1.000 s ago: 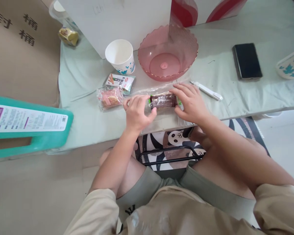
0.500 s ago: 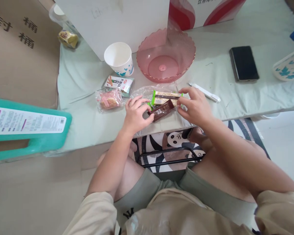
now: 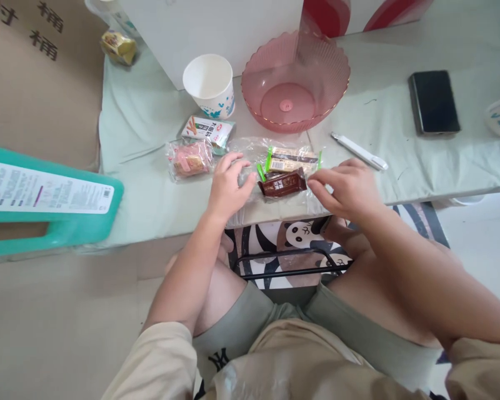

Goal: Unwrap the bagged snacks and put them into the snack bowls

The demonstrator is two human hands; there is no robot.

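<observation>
A brown snack bar [image 3: 282, 184] lies near the table's front edge, on or inside a crumpled clear plastic bag [image 3: 250, 149]. Just behind it lies a pale bar with green wrapper ends [image 3: 291, 160]. My left hand [image 3: 229, 184] rests flat on the bag's left part, fingers spread, thumb next to the brown bar's left end. My right hand [image 3: 350, 188] has its fingertips pinched at the brown bar's right end. I cannot tell whether it also grips the plastic.
Left of the bag lie a pink wrapped snack [image 3: 189, 159] and a small white packet [image 3: 208, 129]. Behind stand a paper cup [image 3: 209, 84] and a pink plastic bowl [image 3: 295, 83]. A white pen-like tool [image 3: 359, 151] and a black phone [image 3: 434, 102] lie to the right. A teal stool [image 3: 45, 200] is at the left.
My right hand let go of the pale bar, which now lies on the table, and dropped to the brown bar's right end. The brown bar turned level. The left hand flattened on the bag.
</observation>
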